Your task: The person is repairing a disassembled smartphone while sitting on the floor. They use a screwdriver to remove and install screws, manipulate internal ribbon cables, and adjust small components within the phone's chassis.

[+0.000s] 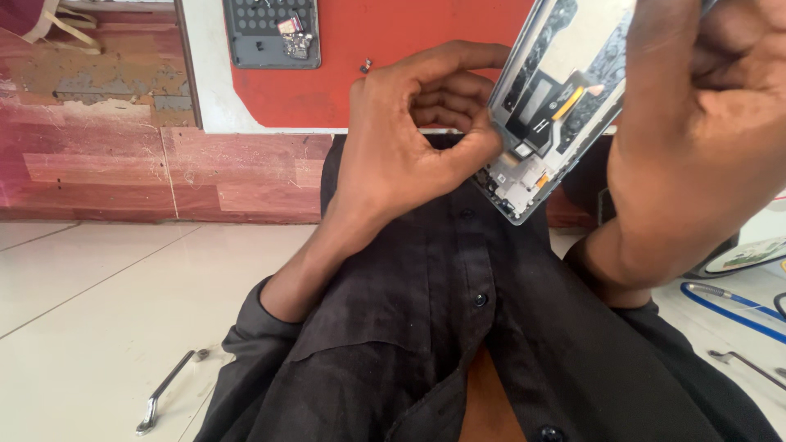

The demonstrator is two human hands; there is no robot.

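The person holds one opened smartphone with a silver metal frame and exposed dark inner parts [557, 106] up close to the camera, tilted, its lower end pointing down toward the chest. The right hand [696, 139] is closed around the phone's upper part, fingers curled over its edge, so it is clamped on the device. The left hand [409, 139] has its fingers bent inward and its fingertips [483, 139] pinched together against the phone's lower left edge, touching the frame beside a small orange flex strip [569, 102] inside the body; whether something tiny sits between those fingertips cannot be told.

Behind the hands lies one red work mat with a white border [360, 65] on a worn reddish wooden surface [98, 155]. On the mat rests one dark grey perforated phone back panel [262, 33], well apart from the held phone, and one tiny dark screw-like bit [366, 65] sits just above the left hand's knuckles.

The person wears one black buttoned shirt [426, 327] that fills the lower middle. On the pale tiled floor [90, 311], one bent silver metal bar [168, 391] lies at the lower left. At the right edge there are one blue cable [725, 307] and one thin grey metal tool [749, 366], near the right elbow.
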